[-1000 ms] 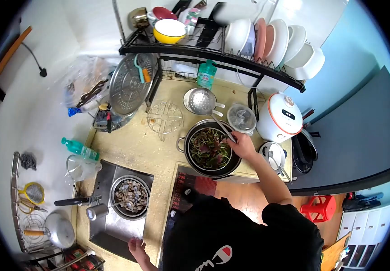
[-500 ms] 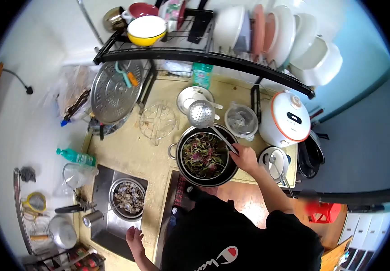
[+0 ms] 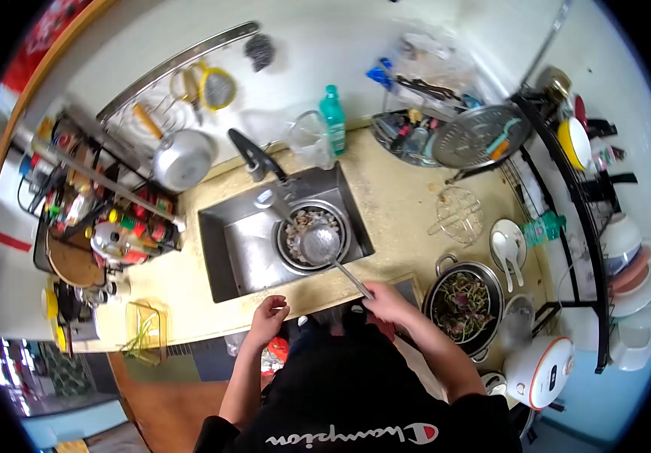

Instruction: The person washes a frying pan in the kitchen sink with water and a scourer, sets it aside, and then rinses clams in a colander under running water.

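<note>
View from above a sink and bench. The right hand (image 3: 383,300) grasps the end of the handle of a long-handled skimmer of perforated silvery metal (image 3: 319,244); its round head lies over a round silvery metal bowl (image 3: 346,235) of small pale and grey-brown shells (image 3: 313,217), though whether the head touches them cannot be told. The bowl stands in the right part of a rectangular stainless-steel sink (image 3: 236,266), beneath the cylindrical metal spout (image 3: 269,201) of a black-handled tap (image 3: 259,157). The left hand (image 3: 269,318), fingers loosely curled and apparently empty, hangs near the front edge of the yellowish speckled bench (image 3: 404,226). Points of risk: with neither hand steadying the bowl, a sideways push of the skimmer could slide or tilt it; a hard scoop could force shells over the rim; a steep lift could knock the head against the spout; and a wet skimmer, swung right towards the dark two-handled pot (image 3: 498,298) of leafy greens (image 3: 461,306), could drip across the bench.
</note>
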### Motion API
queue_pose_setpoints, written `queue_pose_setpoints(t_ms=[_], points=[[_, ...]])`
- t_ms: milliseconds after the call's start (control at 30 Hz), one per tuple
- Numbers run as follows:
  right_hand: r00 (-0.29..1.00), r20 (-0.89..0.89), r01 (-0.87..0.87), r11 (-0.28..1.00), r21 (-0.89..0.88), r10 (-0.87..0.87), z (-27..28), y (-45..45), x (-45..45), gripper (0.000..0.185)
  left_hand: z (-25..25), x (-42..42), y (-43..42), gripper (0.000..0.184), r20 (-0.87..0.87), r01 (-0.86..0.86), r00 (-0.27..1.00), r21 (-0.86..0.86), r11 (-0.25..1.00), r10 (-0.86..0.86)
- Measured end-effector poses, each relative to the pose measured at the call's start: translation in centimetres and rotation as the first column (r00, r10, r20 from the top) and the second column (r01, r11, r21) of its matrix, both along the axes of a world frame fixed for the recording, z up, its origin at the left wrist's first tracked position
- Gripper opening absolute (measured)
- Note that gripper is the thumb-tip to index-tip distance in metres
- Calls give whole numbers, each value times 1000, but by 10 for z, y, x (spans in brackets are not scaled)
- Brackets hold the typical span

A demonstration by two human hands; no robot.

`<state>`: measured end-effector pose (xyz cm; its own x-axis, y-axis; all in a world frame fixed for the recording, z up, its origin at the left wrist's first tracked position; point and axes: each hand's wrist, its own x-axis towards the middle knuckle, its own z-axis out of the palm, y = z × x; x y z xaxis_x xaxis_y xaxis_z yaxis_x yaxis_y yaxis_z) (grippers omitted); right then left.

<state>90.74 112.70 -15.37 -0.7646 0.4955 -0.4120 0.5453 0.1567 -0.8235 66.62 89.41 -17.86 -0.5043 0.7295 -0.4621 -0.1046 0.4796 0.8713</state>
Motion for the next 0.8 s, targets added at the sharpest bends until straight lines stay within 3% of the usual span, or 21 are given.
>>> queue_pose_setpoints(t_ms=[100, 200, 300, 333, 400, 500, 700, 733, 800], points=[[997, 1, -74, 994, 78, 75, -34, 12, -85, 12, 11, -2, -35, 29, -18, -72, 997, 19, 997, 73], [997, 58, 70, 973, -219, -59, -11, 16, -127, 12, 10, -8, -78, 28, -53, -171, 983, 58, 984, 174], [998, 54, -52, 981, 186, 43, -30, 17, -132, 24, -15, -11, -129, 28, -37, -306, 951, 16, 952, 307], [994, 74, -108, 908, 406, 85, -31, 13, -127, 28, -23, -9, -144, 28, -38, -336, 941, 22, 942, 336], [977, 139, -208, 607, 767, 159, -12, -1, -117, 36, -32, -6, -162, 27, -34, -396, 917, 39, 917, 397], [918, 376, -385, 516, 765, 127, 1, -8, -117, 41, -38, -4, -173, 27, 55, -432, 901, 15, 902, 431], [923, 381, -380, 318, 869, 63, -8, 0, -125, 40, -30, -17, -143, 24, 102, -405, 911, 51, 913, 399], [922, 380, -384, 315, 868, 77, -8, 1, -123, 41, -27, -23, -137, 23, 13, -334, 943, 30, 942, 333], [919, 380, -395, 312, 864, 109, -8, 0, -118, 42, -24, -27, -128, 23, 4, -326, 945, 51, 944, 326]])
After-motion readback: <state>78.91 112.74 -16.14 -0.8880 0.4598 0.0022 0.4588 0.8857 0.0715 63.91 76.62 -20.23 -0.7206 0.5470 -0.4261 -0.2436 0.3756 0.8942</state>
